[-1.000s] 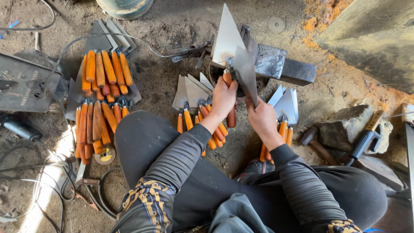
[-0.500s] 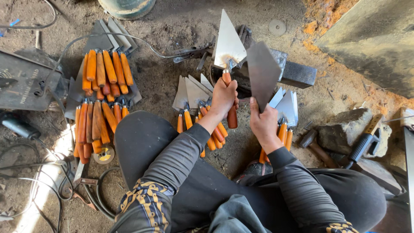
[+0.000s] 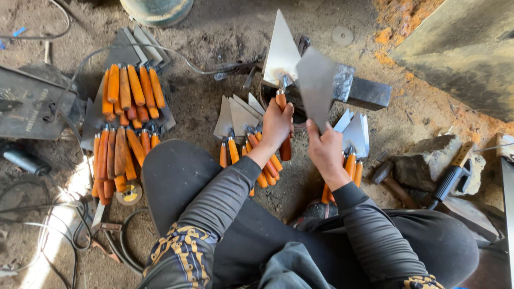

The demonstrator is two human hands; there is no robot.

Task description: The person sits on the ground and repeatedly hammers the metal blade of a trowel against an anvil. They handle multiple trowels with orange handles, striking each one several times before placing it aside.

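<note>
Gripping an orange wooden handle, the left hand (image 3: 276, 124) is holding a finished trowel (image 3: 281, 59) upright, its fingers wrapped tight around the grip while the pale triangular blade is pointing up and away from the person. Just beside it, the right hand (image 3: 325, 151) is pinching a bare grey steel blade (image 3: 317, 85) by its narrow lower end, thumb and fingers clenched on the metal, so that the wide end is standing up and slightly overlapping the trowel's blade in the head view. Both pieces are being held above the dirt floor, in front of a dark steel block (image 3: 357, 89) that is lying on the ground behind them. Below the left hand, a small heap of trowels (image 3: 239, 124) with orange handles is resting on the ground, blades fanned toward the block; another small cluster (image 3: 353, 144) is lying just beyond the right wrist. Well to the left, a large stack of orange-handled trowels (image 3: 127, 120) is sitting in two rows on the soil, with a small round grinding disc (image 3: 129, 195) touching its lower edge and cables trailing nearby. To the right, a hammer (image 3: 394, 187) and a black-handled tool (image 3: 451, 175) are lying against a rough stone (image 3: 418, 166). The person is sitting with dark-clothed knees drawn up beneath both forearms.
</note>
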